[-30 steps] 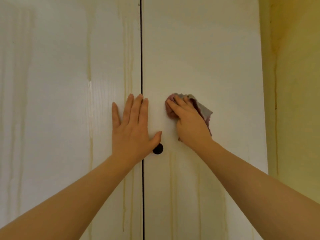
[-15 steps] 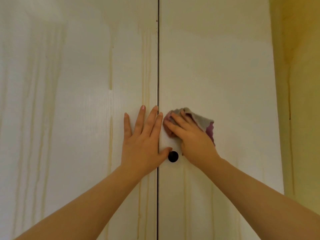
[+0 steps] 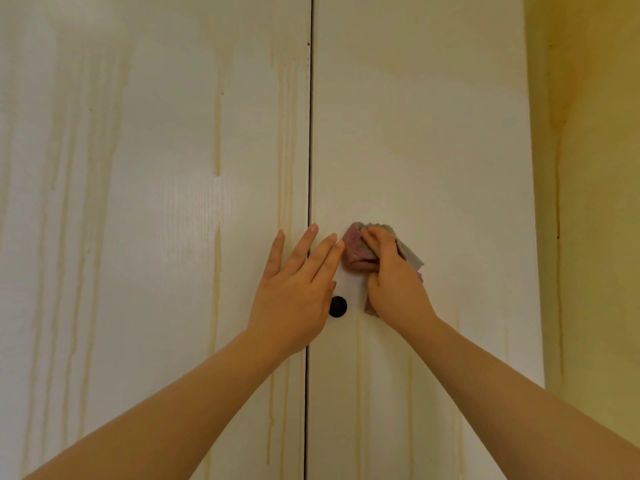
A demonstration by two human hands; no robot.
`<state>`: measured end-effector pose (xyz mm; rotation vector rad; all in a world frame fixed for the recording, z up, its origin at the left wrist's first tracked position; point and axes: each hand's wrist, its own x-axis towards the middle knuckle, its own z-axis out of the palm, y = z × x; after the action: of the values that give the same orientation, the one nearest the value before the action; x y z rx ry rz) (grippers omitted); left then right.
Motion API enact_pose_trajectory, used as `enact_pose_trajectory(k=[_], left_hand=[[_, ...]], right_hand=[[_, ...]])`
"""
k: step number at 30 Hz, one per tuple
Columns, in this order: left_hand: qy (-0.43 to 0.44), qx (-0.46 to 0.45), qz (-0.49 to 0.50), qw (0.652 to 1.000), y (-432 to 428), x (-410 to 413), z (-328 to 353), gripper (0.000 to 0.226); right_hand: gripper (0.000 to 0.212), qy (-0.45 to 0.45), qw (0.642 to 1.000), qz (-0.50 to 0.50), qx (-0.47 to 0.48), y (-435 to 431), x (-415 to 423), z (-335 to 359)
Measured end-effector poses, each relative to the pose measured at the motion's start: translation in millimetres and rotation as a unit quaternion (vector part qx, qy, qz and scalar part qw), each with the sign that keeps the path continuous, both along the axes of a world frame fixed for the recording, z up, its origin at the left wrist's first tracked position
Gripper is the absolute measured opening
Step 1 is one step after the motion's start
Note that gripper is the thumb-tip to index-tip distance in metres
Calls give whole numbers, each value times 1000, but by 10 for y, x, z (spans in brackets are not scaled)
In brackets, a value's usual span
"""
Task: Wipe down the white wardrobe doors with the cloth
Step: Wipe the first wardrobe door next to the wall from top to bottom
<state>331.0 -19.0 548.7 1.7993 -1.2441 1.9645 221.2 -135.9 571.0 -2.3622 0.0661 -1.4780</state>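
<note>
Helper: Where is that bunched pink-and-grey cloth (image 3: 356, 251) now?

Me: On the white right-hand wardrobe door (image 3: 433, 133), just above the round black knob (image 3: 337, 306). A second ago it sat further out on that panel. I've dragged it in toward the dark seam between the doors (image 3: 310, 133) and a little lower.

Helper: And your grip?

Me: My right hand (image 3: 394, 285) has its fingers (image 3: 377, 239) curled over the wad, clamped on it and pressing it to the panel. They lay flatter a moment back. My left hand (image 3: 294, 299) holds nothing; its fingers (image 3: 304, 247) are straight and spread, flat on the wood. It has swung across, so two fingertips now lie over the seam, just beside the cloth. Whether they touch it I can't tell.

Helper: What does that mean for the job?

Me: I'd say this stroke has run out of room at the seam. The patch round the knob looks clean, but yellowish drip streaks (image 3: 217, 133) run down the white left-hand door (image 3: 156, 202) and below the knob, so most of the wiping is left. The yellow wall (image 3: 588, 237) on the right isn't part of it.
</note>
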Motion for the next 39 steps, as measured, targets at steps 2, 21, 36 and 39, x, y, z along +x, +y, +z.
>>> enact_pose_trajectory(k=[2,21,36,39], left_hand=[[-2,36,8,999,-38,-7,-1,52],[-98,-75,-62,990,27,5,-279,14],[96,-135,-124,978,-172,-215,-338,20],[134,-123,-119,976,-157,-277,-329,20]], right_hand=[[57,-3,1000,25,14,-6,-4,4],[53,38,955,-181,-231,-314,-24,-485],[27,-8,974,-119,-191,-234,-55,-596],[32,-27,974,-159,-157,-268,27,-443]])
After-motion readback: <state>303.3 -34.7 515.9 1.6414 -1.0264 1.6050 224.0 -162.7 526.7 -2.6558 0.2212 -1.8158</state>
